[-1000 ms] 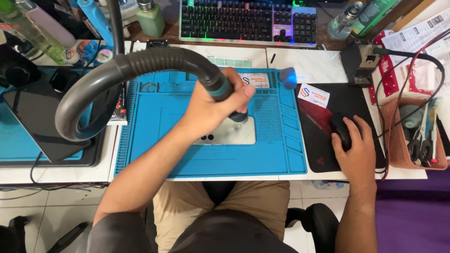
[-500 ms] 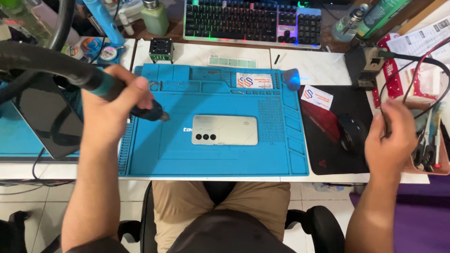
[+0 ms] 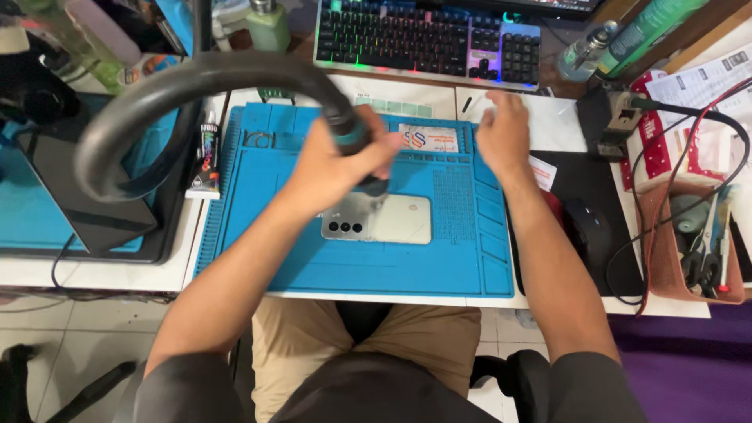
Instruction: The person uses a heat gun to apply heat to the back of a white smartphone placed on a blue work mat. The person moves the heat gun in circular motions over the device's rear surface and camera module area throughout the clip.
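A phone [image 3: 392,219] lies on the mat [image 3: 313,258], keyboard [image 3: 423,39] behind.

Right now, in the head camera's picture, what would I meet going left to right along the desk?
Black hose loop → glue tube → left hand gripping the hose nozzle → silver phone → right hand → black mouse → basket of tools.
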